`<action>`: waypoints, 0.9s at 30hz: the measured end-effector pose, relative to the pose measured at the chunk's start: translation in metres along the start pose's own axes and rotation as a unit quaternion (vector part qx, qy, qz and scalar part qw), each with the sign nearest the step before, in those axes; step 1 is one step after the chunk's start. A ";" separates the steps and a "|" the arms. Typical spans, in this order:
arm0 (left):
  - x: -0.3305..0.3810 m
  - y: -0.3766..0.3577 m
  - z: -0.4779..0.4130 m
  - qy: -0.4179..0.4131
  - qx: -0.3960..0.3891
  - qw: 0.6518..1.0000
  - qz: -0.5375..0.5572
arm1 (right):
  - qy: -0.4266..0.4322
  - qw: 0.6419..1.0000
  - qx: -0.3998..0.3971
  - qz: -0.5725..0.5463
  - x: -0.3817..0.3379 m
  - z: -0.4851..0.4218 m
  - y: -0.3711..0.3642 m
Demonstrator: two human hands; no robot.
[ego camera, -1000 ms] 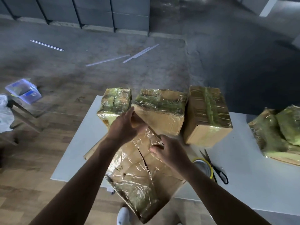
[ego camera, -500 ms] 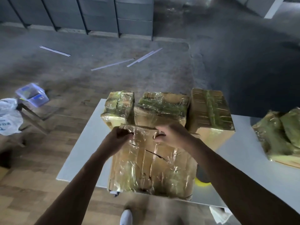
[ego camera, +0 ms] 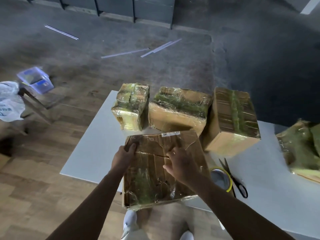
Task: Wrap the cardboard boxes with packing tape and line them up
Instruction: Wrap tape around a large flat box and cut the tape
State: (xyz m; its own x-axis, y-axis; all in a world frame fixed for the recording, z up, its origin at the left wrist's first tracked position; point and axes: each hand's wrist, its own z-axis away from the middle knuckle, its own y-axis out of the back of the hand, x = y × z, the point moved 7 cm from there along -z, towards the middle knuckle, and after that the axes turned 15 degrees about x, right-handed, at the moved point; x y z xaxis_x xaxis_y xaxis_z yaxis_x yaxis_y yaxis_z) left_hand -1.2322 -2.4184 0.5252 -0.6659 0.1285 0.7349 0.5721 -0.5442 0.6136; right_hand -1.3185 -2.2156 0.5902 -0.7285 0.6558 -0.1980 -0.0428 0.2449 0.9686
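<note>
Here's the box (ego camera: 155, 177), flat on the near edge of the white tabletop (ego camera: 90, 144), its near end hanging off the edge toward me. Brown cardboard, top face glossy and crinkled under clear tape, with a greenish band where the layers pile up toward the near left. A ragged split runs across the top from the left side to the middle.

My left hand (ego camera: 123, 154) grips the far left corner, thumb on top and the other fingers curled over the edge. My right hand (ego camera: 181, 163) rests on the top by the split, fingers loose and spread, holding nothing.

There's a small white sticker (ego camera: 170, 133) on the far edge, but the print is too small to read.

Just beyond stand three wrapped boxes (ego camera: 178, 110) in a row, all shiny, the same green streaks along their tops. To my right lie the roll of tape (ego camera: 223, 172), yellow-rimmed, and black-handled scissors (ego camera: 237, 181) beside it. A plastic bag (ego camera: 9, 103) on the left has blue lettering I can't make out.
</note>
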 end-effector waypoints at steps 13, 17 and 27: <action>-0.009 -0.002 0.002 0.080 0.042 0.994 0.061 | -0.127 0.978 -0.159 -0.048 0.011 -0.015 -0.015; -0.007 0.001 0.002 0.096 0.045 0.991 0.076 | -0.140 0.968 -0.180 -0.108 0.014 -0.012 -0.017; 0.066 -0.021 0.097 -0.558 0.077 0.803 -0.196 | -0.107 0.983 -0.118 -0.089 0.005 -0.003 -0.018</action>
State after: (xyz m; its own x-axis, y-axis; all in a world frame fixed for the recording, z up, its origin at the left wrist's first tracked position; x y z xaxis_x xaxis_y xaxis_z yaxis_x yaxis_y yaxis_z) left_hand -1.2417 -2.3182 0.5889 -0.0145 0.9741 0.2256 0.5326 -0.1834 0.8262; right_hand -1.3231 -2.2187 0.5724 -0.5349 0.7596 -0.3700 -0.3323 0.2134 0.9187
